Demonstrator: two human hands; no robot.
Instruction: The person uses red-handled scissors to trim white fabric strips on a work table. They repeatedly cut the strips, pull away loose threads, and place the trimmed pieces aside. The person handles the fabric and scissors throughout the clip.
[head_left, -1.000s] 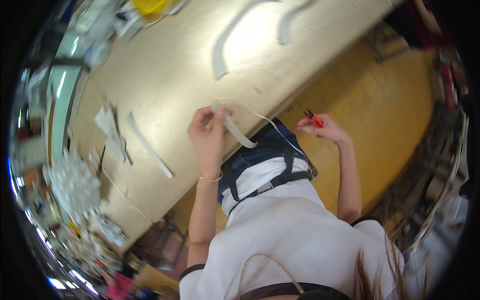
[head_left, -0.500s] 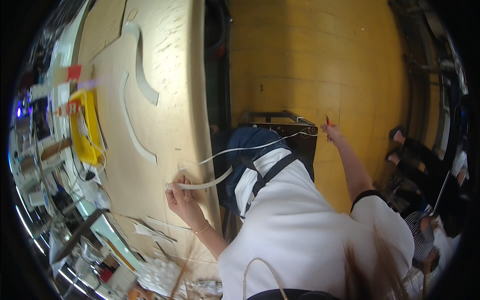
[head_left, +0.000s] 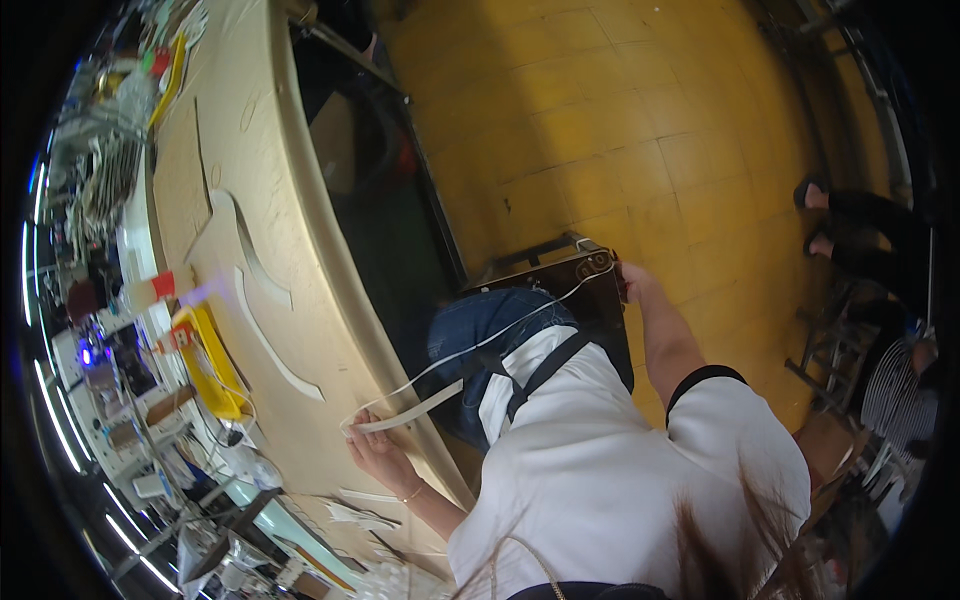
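My left hand (head_left: 378, 447) rests at the table's near edge, its fingers closed on the end of a flat off-white strip (head_left: 428, 402), which reaches towards my lap. A thin white cord (head_left: 500, 330) runs from beside that hand across my jeans to the corner of a dark brown stool top (head_left: 560, 275). My right hand (head_left: 632, 284) is at that corner, by the cord's far end; its fingers are mostly hidden, and no tool shows in it. Two more curved strips, one wide (head_left: 250, 255) and one narrow (head_left: 268, 345), lie on the tan-covered table (head_left: 325, 330).
A yellow tray (head_left: 208, 365) and a red-and-white bottle (head_left: 178, 338) stand along the table's far side. Cut scraps (head_left: 360, 515) lie near my left forearm. Yellow floor (head_left: 640, 130) spreads to the right, where another person's legs (head_left: 860, 207) show.
My right hand has drawn in from the right to the stool's corner, and the red-handled tool in it is out of sight. The view has turned. My left hand keeps the strip.
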